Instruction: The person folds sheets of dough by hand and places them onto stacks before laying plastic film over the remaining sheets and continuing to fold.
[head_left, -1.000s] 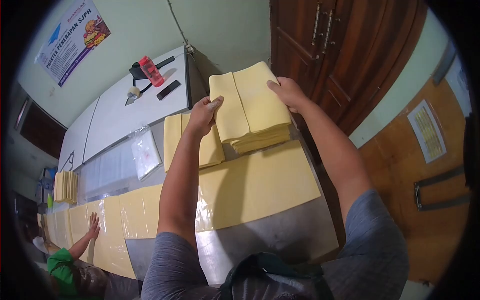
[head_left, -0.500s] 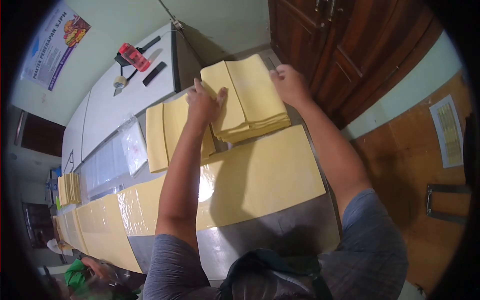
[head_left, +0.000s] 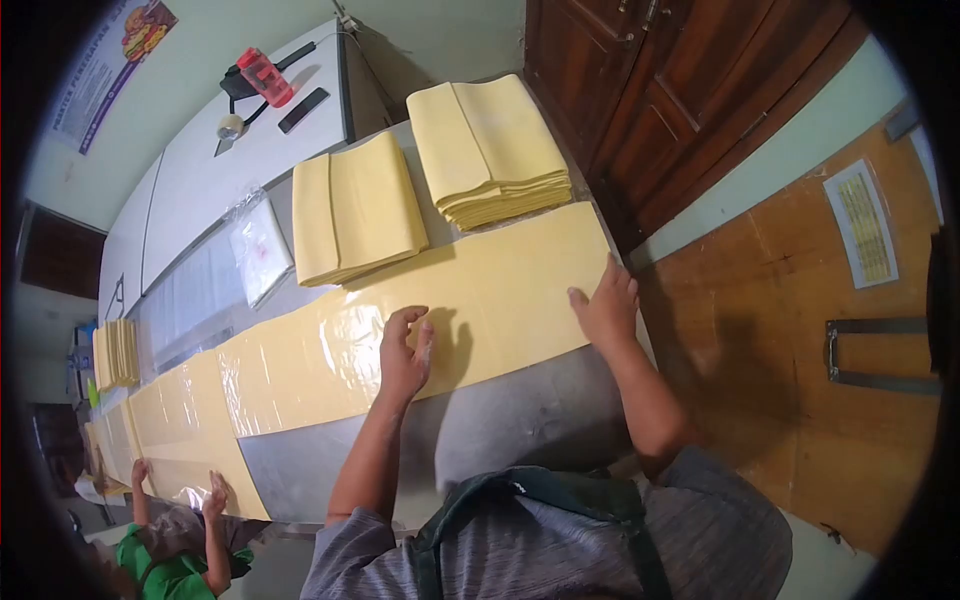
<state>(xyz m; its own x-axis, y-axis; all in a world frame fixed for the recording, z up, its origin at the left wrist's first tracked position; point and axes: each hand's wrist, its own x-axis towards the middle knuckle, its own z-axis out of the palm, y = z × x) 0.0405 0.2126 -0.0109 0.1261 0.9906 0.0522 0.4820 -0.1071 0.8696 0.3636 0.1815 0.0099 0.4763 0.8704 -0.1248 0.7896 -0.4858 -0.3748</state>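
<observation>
A long yellow sheet (head_left: pixel 500 290), smooth and dough-like, lies along the metal table (head_left: pixel 530 410), with shiny clear plastic film (head_left: pixel 350 345) over its left part. Above the sheet's middle is my left hand (head_left: pixel 405 360), fingers bent and apart, casting a shadow beside it. My right hand (head_left: pixel 608 305) is at the sheet's right end, thumb and fingers spread near its edge. Behind the sheet sit two folded yellow stacks, the right stack (head_left: pixel 490 150) thick with several layers and the left stack (head_left: pixel 360 215) close beside it.
A plastic packet (head_left: pixel 260 250) lies left of the stacks. On the white surface behind are a red bottle (head_left: pixel 265 78), a phone (head_left: pixel 304 110) and a tape roll (head_left: pixel 231 127). At lower left, a co-worker in a green shirt (head_left: pixel 175 570) has both hands at the sheet's far part.
Both my hands have left the right folded stack and come back toward me, over the long sheet. The co-worker's hands now show at the sheet. The view has shifted slightly.
</observation>
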